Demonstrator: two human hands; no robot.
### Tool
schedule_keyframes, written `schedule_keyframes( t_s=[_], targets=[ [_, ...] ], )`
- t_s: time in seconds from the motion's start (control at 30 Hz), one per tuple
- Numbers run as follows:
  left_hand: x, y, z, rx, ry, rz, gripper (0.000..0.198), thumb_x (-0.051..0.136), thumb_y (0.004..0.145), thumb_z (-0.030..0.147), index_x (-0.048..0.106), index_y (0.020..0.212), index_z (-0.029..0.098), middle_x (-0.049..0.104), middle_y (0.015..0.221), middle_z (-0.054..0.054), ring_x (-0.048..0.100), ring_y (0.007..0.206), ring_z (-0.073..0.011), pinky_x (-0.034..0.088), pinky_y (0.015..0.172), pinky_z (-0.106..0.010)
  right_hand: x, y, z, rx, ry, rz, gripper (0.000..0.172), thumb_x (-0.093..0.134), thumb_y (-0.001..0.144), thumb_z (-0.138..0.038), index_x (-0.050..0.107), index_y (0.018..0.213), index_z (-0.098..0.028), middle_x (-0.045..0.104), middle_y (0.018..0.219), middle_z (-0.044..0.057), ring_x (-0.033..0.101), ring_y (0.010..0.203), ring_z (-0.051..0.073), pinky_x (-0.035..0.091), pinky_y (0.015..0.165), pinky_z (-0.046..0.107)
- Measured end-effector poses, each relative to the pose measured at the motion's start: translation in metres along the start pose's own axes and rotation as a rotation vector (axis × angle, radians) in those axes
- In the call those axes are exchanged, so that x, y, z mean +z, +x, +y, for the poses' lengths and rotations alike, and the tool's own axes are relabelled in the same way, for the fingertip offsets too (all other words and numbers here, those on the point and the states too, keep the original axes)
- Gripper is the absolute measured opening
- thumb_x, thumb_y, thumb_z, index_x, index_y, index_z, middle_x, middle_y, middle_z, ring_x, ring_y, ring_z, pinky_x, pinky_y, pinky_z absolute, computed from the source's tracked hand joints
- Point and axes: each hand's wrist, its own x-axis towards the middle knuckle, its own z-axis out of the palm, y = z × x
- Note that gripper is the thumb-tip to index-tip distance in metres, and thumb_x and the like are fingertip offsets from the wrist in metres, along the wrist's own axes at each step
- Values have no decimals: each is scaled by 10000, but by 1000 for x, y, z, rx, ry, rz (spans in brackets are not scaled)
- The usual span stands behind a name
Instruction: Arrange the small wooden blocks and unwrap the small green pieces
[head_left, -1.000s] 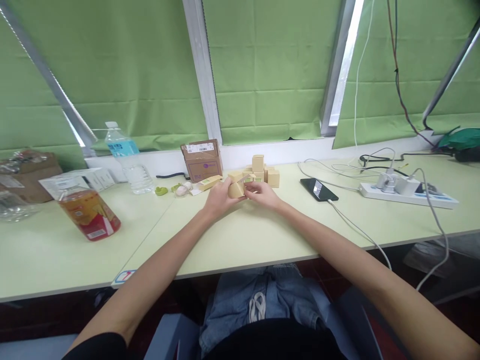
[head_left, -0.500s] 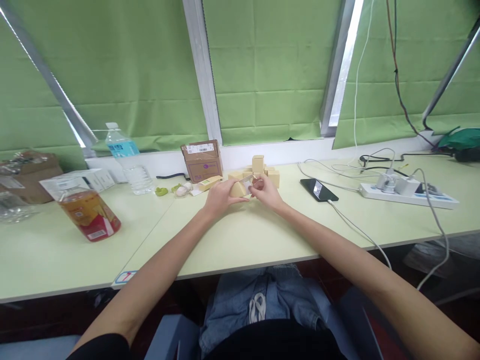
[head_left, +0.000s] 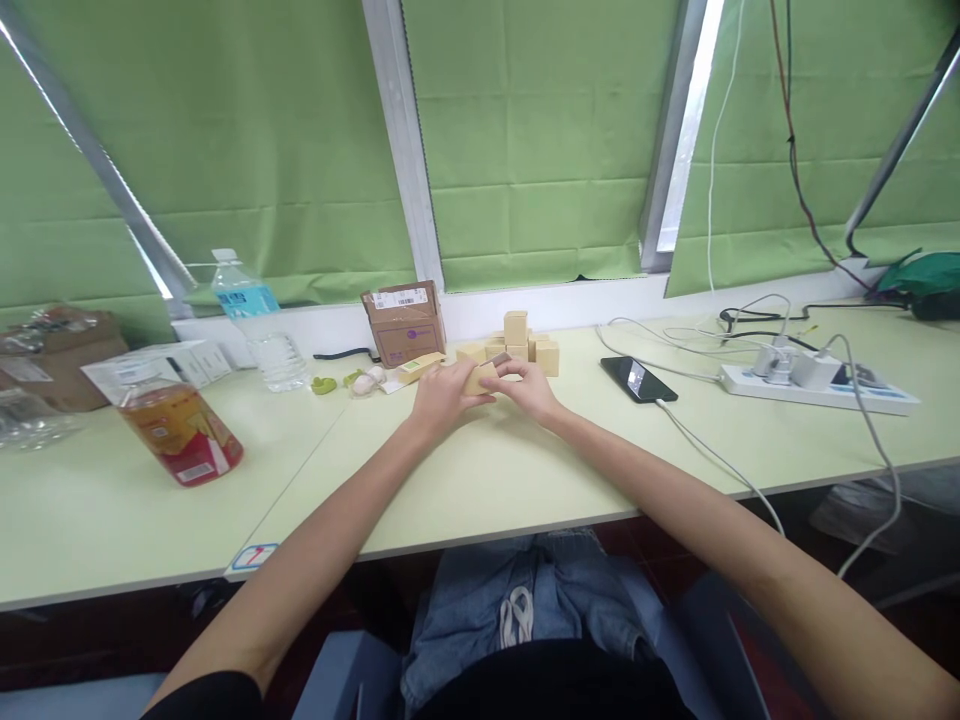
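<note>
A small tan cardboard box is held above the desk between both hands. My left hand wraps round its left side, thumb underneath. From the right, my right hand grips the box's end with thumb and bent fingers, where a darker flap shows at the top. My fingers partly hide the box, so I cannot tell whether it is fully closed. Just behind the hands stands a cluster of similar small boxes, with one box stacked higher than the others.
A brown carton, a flat yellow packet and small green and white items lie left of the hands. Farther left stand a water bottle and a tea bottle. A phone and power strip with cables lie right.
The box has turned in my hands, and its pale open end no longer shows. My right hand's fingers have shifted from the open end onto the box's right end and upper flap.
</note>
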Motion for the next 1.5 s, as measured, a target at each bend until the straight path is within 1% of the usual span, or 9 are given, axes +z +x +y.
schedule_keyframes(
  t_s=[0.37,0.5,0.6,0.77,0.9,1.03,1.17,1.3,1.5],
  targets=[
    [-9,5,-13,-90,8,30,526,735,850,738,646,931,225,724,830,-77,671,805,-281,397,695,-313,-3,1,3,-124,-20,-36,439,835,796,-495,685,1091,-206,760,1006,62,723,915,206,572,763,319],
    [-16,5,-15,-104,-131,60,474,739,882,675,646,899,211,698,775,-19,623,736,-214,396,675,-282,-5,3,7,-55,75,28,613,904,720,-569,623,1148,-231,738,932,26,718,839,194,588,764,332],
    [-20,5,-13,-56,-238,48,402,709,926,603,667,920,202,715,819,-14,632,771,-206,430,705,-277,-7,5,9,24,178,-77,653,931,671,-574,667,1163,-235,765,980,36,726,863,207,589,710,318],
    [-20,6,-12,70,-204,-72,250,637,964,425,707,1043,198,763,959,-73,681,862,-254,465,749,-317,-14,9,15,10,74,-187,355,854,757,-525,813,884,-196,802,926,55,716,843,223,578,756,342],
    [-13,6,-14,113,-138,-183,240,558,948,256,751,1082,208,796,1010,-87,709,887,-265,486,771,-335,-20,10,20,-68,-111,-116,224,751,878,-406,836,907,-200,820,922,39,723,883,237,563,832,352],
    [0,3,-17,83,-124,-232,294,523,961,263,792,1073,227,822,1052,-83,739,954,-276,533,850,-365,-25,8,21,-242,-372,-155,176,679,942,-271,827,987,-188,818,997,67,721,934,244,562,855,351],
    [13,-5,-22,113,-164,-302,436,471,957,236,745,1296,269,787,1276,-57,710,1196,-264,534,1039,-385,-28,7,21,-382,-585,-340,369,623,883,-58,814,1166,-200,799,1208,97,724,1132,261,536,1022,377],
    [15,-10,-22,114,-176,-464,596,454,941,272,590,1517,207,615,1561,-84,578,1429,-263,449,1202,-387,-32,8,21,-363,-682,-540,628,561,794,30,766,1335,-216,764,1343,81,706,1246,270,521,1076,360],
    [3,-8,-9,21,-94,-693,725,371,1010,426,355,1686,163,295,1761,-126,276,1634,-340,211,1330,-544,-34,8,10,-270,-734,-603,541,618,810,-75,798,1288,-252,789,1291,65,734,1177,284,526,1025,352]
  ],
)
